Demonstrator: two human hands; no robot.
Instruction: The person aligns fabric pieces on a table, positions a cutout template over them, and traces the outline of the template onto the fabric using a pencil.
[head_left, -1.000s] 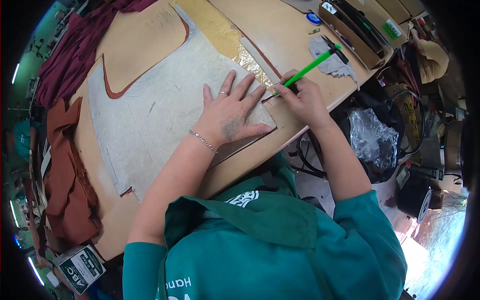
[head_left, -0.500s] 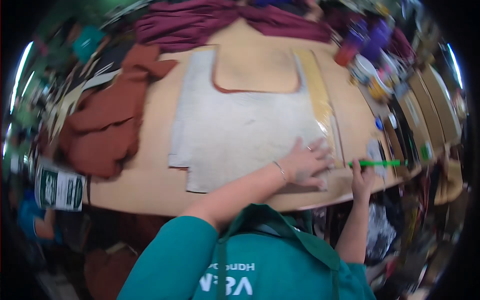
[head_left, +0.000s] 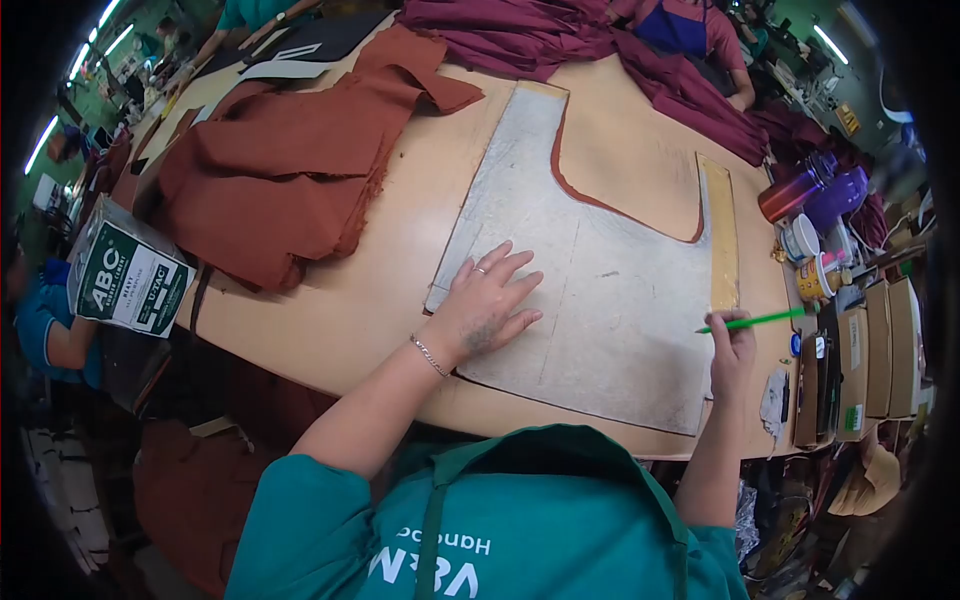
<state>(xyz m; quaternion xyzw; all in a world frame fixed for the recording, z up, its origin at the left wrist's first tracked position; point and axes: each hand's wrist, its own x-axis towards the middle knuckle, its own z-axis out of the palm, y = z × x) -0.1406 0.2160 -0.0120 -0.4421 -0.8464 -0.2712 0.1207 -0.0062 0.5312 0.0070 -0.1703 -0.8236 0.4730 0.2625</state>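
Brown cloth [head_left: 290, 180] covers the left part of the tabletop [head_left: 428, 190]; bare room separates it from the grey sheet [head_left: 590, 320], which lies near the front edge, with cardboard boxes [head_left: 880, 345] along the right edge. Since the earlier frame, the left hand [head_left: 485, 308] has shifted from the sheet's near right corner to its left side. Its grip is released, fingers spread over the sheet; the right hand [head_left: 733, 352] clasps a green pencil [head_left: 768, 319] in its grip at the sheet's right side.
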